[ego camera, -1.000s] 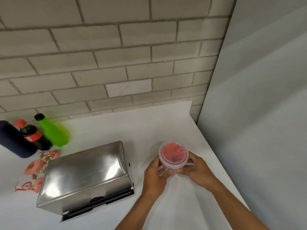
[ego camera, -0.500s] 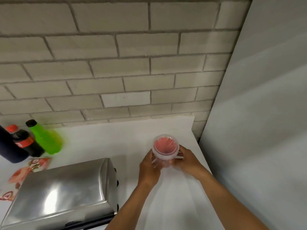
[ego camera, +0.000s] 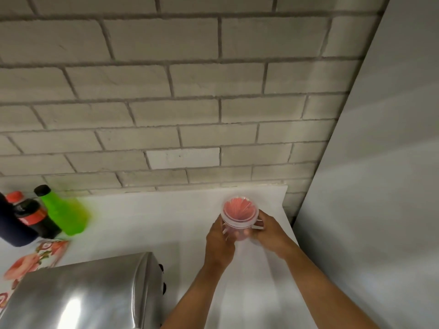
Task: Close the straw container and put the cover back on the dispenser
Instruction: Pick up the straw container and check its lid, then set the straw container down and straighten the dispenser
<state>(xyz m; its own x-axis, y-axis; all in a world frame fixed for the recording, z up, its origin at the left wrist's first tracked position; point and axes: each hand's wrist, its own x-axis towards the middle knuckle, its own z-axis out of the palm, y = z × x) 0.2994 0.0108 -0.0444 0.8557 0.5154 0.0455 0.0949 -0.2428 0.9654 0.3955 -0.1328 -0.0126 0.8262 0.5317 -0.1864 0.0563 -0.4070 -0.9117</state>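
Straw container [ego camera: 240, 213], clear with pink straws inside, is held upright near the counter [ego camera: 147, 219] back right corner. Left hand [ego camera: 219, 241] and right hand [ego camera: 268, 230] clasp its sides, forearms angled inward. Steel dispenser [ego camera: 78, 295] sits front left.

Pale grey brick wall [ego camera: 166, 91] with darker mortar lines fills 12 o'clock. One brighter white brick [ego camera: 183, 157] sits low centre. White bench [ego camera: 147, 214] below. Smooth grey panel [ego camera: 384, 186] closes 3 o'clock, softly lit in bands.
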